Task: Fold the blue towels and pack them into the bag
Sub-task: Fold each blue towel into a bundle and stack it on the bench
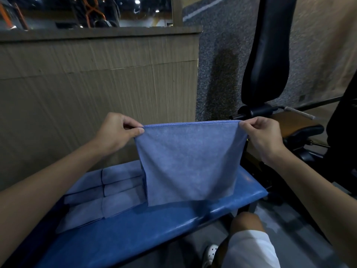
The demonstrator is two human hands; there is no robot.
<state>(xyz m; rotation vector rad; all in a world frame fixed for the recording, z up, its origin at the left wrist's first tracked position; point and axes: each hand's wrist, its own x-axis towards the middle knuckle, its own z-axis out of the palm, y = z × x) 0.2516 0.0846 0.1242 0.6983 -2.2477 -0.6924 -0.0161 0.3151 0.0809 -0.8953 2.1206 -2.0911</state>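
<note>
Folded towels (104, 196) lie on the bench (154, 229), another towel (189, 163) hangs unfolded above it, top corners pinched by our left hand (116, 132) and right hand (264, 136); we see no bag, so packing remains.

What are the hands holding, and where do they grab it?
A blue towel: the left hand and right hand pinch its two top corners.

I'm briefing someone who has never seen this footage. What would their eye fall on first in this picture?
First, the blue towel, stretched mid-frame, its top corners pinched by the left hand and the right hand, its lower edge hanging over the blue padded bench. Then the folded blue towels, laid in rows on the bench's left part, and the black upright pad at upper right.
</note>
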